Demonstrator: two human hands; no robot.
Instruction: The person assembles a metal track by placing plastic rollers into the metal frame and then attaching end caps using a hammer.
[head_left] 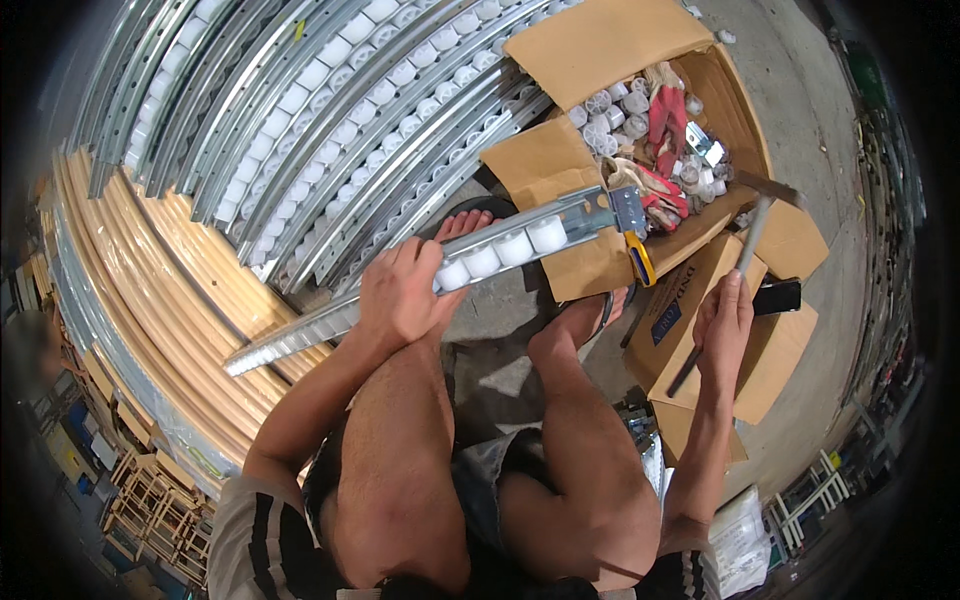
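My left hand [400,290] is closed round a metal roller track [590,222] with white rollers, which slants across my left leg. A grey metal bracket [628,210] sits at the track's right end, by the edge of an open cardboard box [575,50]. My right hand [725,315] grips a hammer [755,230] by its shaft. The hammer's head is up beside the box's right side, and its dark handle end points down toward my knees. A yellow-and-black utility knife [640,260] lies just below the bracket.
Loose white rollers [630,105] and red-and-white work gloves [665,130] fill the box. A second cardboard box [680,310] stands under my right hand, with a black flat object [778,297] on it. Stacked roller tracks [330,90] and wrapped tan tubes [150,260] lie at the left.
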